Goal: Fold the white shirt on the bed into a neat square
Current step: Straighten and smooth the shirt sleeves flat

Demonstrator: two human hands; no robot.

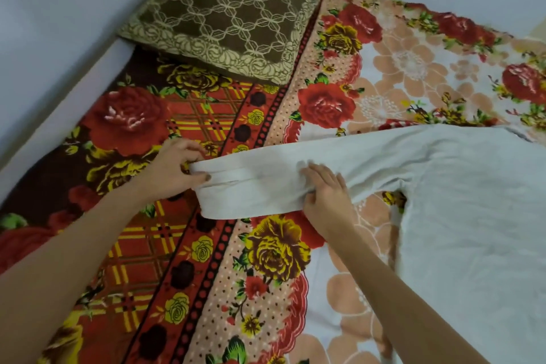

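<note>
A white shirt (461, 192) lies spread on the floral bed cover (266, 260), its body at the right and one long sleeve stretched leftward across the middle. My left hand (174, 165) pinches the cuff end of that sleeve, thumb on top of the cloth. My right hand (326, 196) grips the sleeve's lower edge partway along, fingers laid over the fabric. The shirt's right part runs out of the frame.
A brown and gold patterned pillow (224, 15) rests at the head of the bed, beyond the sleeve. A pale wall (50, 9) runs along the bed's left side, with a light ledge between them.
</note>
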